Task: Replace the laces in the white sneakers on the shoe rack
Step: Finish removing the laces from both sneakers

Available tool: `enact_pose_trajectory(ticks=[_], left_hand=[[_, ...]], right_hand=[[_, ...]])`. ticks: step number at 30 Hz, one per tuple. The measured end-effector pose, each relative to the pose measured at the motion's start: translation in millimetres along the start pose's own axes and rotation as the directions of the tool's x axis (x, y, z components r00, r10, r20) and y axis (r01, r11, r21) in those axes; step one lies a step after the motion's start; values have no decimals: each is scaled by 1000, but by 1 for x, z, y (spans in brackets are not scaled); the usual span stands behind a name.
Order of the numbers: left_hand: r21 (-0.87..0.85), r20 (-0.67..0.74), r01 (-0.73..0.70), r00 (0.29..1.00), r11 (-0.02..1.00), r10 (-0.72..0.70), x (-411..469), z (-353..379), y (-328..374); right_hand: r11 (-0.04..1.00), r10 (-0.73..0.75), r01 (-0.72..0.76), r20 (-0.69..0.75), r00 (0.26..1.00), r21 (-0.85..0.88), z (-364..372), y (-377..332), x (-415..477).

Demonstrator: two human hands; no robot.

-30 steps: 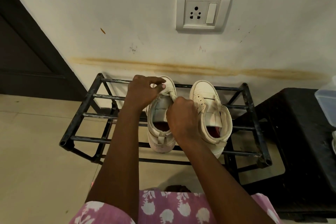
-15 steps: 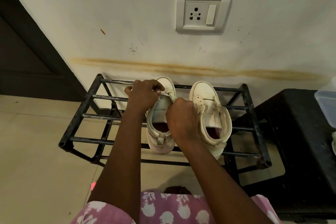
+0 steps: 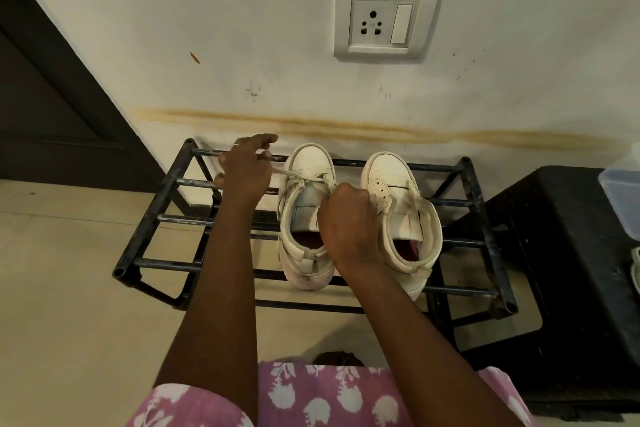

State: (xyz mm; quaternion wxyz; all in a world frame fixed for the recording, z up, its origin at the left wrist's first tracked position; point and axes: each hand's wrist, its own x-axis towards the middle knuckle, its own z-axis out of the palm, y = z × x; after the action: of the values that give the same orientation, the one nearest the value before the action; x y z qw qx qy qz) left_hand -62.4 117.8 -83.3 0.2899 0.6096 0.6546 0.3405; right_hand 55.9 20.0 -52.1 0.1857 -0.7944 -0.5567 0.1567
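The left hand (image 3: 244, 172) is pinching one end of a lace (image 3: 294, 173), pulling it sideways. The right hand (image 3: 348, 218) is gripping the other end above the left sneaker (image 3: 310, 158), apparently threaded only at its lowest eyelets. The right sneaker (image 3: 386, 170) is sitting unlaced beside it. Both are standing on a black metal shoe rack (image 3: 152, 218) against a stained wall (image 3: 242, 28).

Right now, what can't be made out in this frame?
Head view only.
- Fingers of the right hand: hidden under its own back, grip unseen.
- End of the lace: covered by the left hand.
- Right eyelets of the left sneaker: behind the right hand.
- The clear box: cut by the right edge.
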Motion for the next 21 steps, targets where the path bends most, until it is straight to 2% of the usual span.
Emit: enact_pose_trajectory(ticks=[2,4,6,13,18,21], left_hand=[[29,138,-63,989,998,58,-2,3,3],[116,259,-90,964,989,57,-5,7,9],[202,309,-104,950,974,38,-7,11,15],[479,262,-162,964,863,36,-12,8,32],[426,250,-159,967,891,53,-13,12,28],[471,172,-95,985,877,15,-14,6,24]], right_hand=[[1000,0,0,6,1000,7,0,0,0],[1000,-2,2,12,1000,6,0,-1,-1],[1000,-4,4,14,1000,0,-2,-2,-1],[1000,-13,14,28,1000,-23,-3,-2,-1],[999,-6,7,39,999,-39,-3,-3,-2],[999,6,-5,28,1000,-34,-1,-3,-1]])
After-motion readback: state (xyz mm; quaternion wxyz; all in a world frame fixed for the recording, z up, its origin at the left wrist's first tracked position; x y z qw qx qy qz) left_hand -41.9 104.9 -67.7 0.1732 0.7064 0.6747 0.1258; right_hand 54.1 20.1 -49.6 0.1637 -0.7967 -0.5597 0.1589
